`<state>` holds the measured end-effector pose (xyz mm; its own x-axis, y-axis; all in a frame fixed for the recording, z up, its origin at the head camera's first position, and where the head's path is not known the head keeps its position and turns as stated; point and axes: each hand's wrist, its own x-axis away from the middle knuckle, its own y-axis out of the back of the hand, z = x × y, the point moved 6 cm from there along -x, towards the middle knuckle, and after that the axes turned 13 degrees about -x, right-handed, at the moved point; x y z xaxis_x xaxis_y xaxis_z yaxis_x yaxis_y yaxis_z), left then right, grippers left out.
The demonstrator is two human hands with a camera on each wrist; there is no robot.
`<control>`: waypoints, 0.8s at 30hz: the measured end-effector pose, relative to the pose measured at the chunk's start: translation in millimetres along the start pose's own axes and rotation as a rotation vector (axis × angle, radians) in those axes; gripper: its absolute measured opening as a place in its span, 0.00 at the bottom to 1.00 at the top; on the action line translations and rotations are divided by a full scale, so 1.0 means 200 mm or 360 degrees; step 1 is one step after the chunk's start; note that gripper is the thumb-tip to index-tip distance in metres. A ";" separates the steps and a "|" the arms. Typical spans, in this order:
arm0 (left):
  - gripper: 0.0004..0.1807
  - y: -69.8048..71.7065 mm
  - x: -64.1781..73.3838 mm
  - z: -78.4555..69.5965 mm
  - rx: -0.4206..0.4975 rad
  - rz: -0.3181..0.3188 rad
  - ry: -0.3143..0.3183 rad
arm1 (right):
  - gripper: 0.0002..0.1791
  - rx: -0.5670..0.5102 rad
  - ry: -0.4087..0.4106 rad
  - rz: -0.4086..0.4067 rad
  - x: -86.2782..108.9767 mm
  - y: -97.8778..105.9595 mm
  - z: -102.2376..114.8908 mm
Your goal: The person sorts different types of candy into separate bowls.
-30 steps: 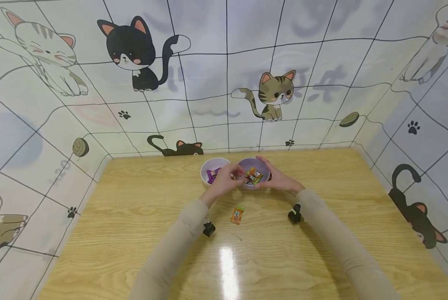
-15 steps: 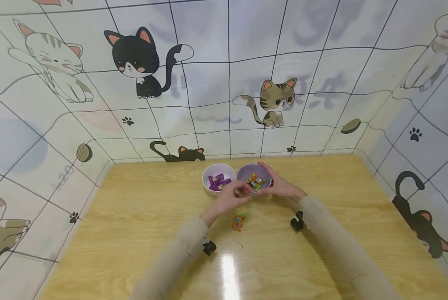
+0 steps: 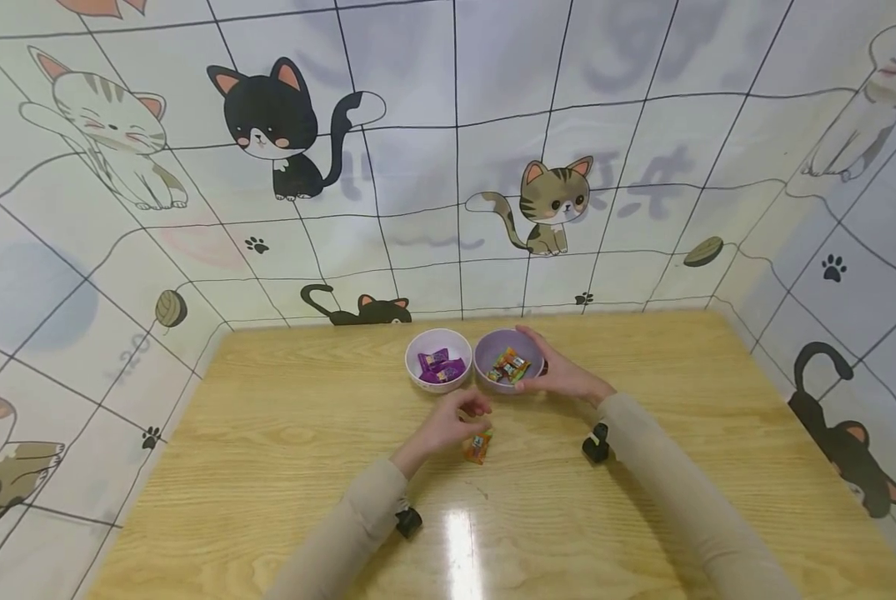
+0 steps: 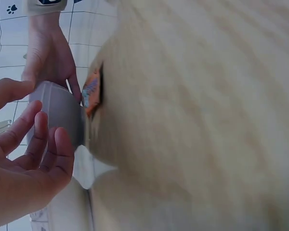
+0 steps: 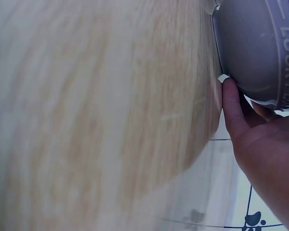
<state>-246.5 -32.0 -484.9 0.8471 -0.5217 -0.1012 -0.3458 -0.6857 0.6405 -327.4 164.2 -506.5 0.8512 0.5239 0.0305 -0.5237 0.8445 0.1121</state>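
My left hand (image 3: 448, 423) is just above and beside a small orange wrapped candy (image 3: 478, 451) on the table. In the left wrist view its fingers (image 4: 63, 149) are loosely bent, thumb apart, with nothing between them. My right hand (image 3: 565, 374) holds the right side of a purple bowl (image 3: 495, 347), thumb toward the front and fingers round the back. Several orange-and-green wrapped candies (image 3: 509, 367) lie inside this bowl. Raised lettering runs round the outside of the bowl in the right wrist view.
Left of the purple bowl and close against it stands a white bowl (image 3: 437, 340) with several purple-wrapped candies (image 3: 442, 367). The wooden table (image 3: 305, 417) meets a cat-patterned wall covering (image 3: 417, 225) at the back and sides.
My left hand has drawn back from over the purple bowl, down toward the loose candy on the table. The right hand stays on the purple bowl. The view has tipped up slightly.
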 end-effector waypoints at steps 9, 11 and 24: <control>0.11 -0.02 0.04 0.04 -0.0035 0.0016 0.0043 | 0.59 0.0048 0.0010 -0.0013 -0.01 0.01 0.03; 0.12 -0.02 0.04 0.04 -0.0091 0.0035 0.0077 | 0.59 0.0063 0.0019 -0.0009 -0.01 0.01 0.03; 0.23 -0.07 0.08 0.06 -0.0511 0.0048 0.0285 | 0.59 0.0049 0.0006 -0.0015 -0.01 0.00 -0.01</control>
<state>-232.6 -37.6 -504.3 0.9056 -0.4223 0.0380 -0.2514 -0.4626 0.8502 -328.9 163.3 -508.2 0.8560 0.5163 0.0252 -0.5143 0.8456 0.1428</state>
